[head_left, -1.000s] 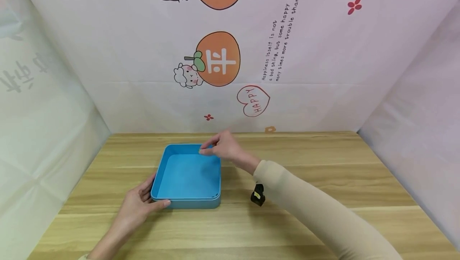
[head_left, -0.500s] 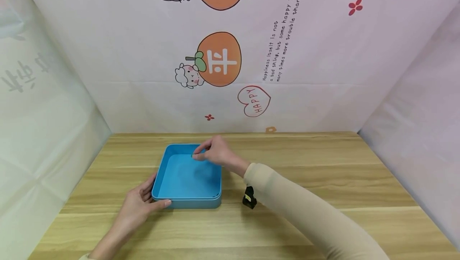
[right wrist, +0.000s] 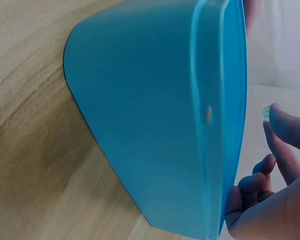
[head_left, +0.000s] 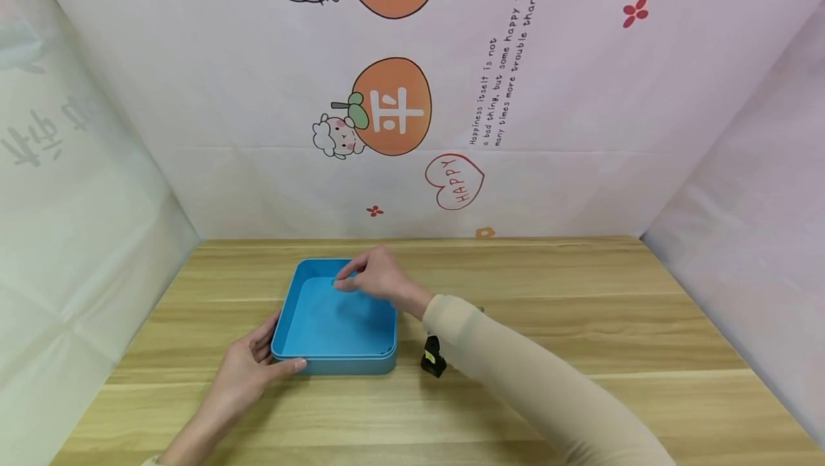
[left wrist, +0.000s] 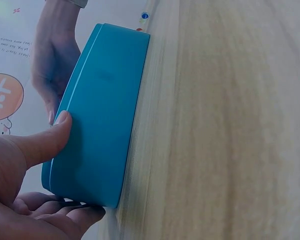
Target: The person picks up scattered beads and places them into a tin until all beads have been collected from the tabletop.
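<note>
A blue open-topped box [head_left: 335, 316] lies on the wooden table. My left hand [head_left: 241, 369] grips its near left corner, the thumb at the front rim and the fingers around the left side, as the left wrist view [left wrist: 35, 175] shows too. Over the far right part of the box, my right hand [head_left: 377, 276] pinches a small, clear greenish marble [right wrist: 266, 113] between thumb and forefinger. That marble sits above the rim line in the right wrist view; the other fingers are curled loosely near the box edge.
Two small round things, a blue one [left wrist: 145, 15] and a red one [left wrist: 139, 29], show beyond the box in the left wrist view. A small greenish thing [head_left: 480, 308] peeks out behind the right sleeve [head_left: 528, 373]. A printed white sheet [head_left: 548, 187] stands behind the table.
My right hand has moved left and slightly nearer over the box, still pinching the marble. The small greenish thing behind the sleeve has come into sight. The left hand and box stay put.
</note>
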### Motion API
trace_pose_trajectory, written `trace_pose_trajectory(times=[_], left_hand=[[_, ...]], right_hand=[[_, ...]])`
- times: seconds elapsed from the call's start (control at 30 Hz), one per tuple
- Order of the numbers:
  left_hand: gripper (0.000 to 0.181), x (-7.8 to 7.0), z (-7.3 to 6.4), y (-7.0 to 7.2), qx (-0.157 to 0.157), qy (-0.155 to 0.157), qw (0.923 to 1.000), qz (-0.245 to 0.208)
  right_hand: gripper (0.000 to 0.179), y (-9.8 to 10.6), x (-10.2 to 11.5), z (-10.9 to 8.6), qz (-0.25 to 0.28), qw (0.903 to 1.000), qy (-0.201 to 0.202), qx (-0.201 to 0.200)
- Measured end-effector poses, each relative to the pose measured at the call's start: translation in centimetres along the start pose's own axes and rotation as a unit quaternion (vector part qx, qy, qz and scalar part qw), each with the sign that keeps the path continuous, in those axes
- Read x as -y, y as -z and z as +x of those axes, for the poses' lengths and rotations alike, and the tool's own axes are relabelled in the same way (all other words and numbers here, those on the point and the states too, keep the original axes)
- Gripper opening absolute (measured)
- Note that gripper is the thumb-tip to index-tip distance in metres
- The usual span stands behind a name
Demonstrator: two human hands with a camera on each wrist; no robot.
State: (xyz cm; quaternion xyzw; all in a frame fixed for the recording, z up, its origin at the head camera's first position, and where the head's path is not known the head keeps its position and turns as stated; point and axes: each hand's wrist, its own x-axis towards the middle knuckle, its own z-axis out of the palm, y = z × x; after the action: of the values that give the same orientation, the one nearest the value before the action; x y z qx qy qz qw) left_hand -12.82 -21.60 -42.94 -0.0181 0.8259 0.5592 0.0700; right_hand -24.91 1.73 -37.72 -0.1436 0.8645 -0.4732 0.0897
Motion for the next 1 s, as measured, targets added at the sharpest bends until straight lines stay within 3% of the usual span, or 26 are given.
trace_pose_trajectory(times=[0.6,0.8,1.0], left_hand=[[0.105,-0.1,-0.1,0.0,-0.002,0.001,1.0000,0.008],[0.105,-0.1,-0.1,0.0,-0.001,0.001,1.0000,0.003],[0.106,-0.1,-0.1,0.0,-0.001,0.002,1.0000,0.003]], right_hand=[[0.009,-1.5,-0.6,0.0,-0.009,0.9997,-0.023,0.008],[0.013,-1.7,-0.6,-0.1,0.013,0.9993,-0.033,-0.003],[0.009,-0.9,0.4,-1.1,0.042,0.9990,-0.005,-0.016]])
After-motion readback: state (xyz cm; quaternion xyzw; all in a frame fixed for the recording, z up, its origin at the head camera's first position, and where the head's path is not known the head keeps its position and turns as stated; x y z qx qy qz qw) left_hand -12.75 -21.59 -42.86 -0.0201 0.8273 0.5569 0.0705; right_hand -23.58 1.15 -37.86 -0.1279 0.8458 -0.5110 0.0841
